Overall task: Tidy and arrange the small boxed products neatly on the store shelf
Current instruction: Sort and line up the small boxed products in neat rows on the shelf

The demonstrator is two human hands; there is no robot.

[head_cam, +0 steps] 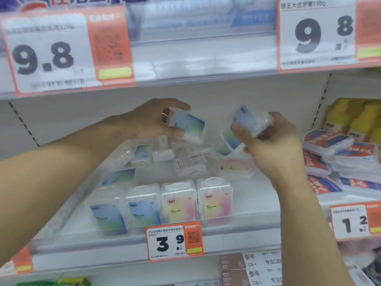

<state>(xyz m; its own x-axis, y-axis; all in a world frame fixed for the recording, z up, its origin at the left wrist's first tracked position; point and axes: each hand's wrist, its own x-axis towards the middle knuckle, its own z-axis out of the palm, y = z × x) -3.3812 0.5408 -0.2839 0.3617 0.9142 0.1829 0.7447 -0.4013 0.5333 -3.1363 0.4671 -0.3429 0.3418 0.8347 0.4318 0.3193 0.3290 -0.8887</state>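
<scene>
My left hand (153, 119) grips a clear plastic box with a blue-green label (188, 125), raised above the shelf. My right hand (272, 145) holds a second blue-green box (245, 125), tilted, at about the same height. Along the shelf's front edge stand four boxes upright in a row: two blue-green ones (126, 210) on the left and two pink-yellow ones (196, 201) on the right. Behind the row several more boxes (190, 163) lie loose and flat in a jumble, some label-down.
A price tag reading 3.9 (174, 242) hangs on the shelf lip (82, 247). Flat red-and-blue packs (334, 155) are stacked to the right, yellow bottles (354, 118) behind them. The upper shelf with large 9.8 tags (61, 52) overhangs close above my hands.
</scene>
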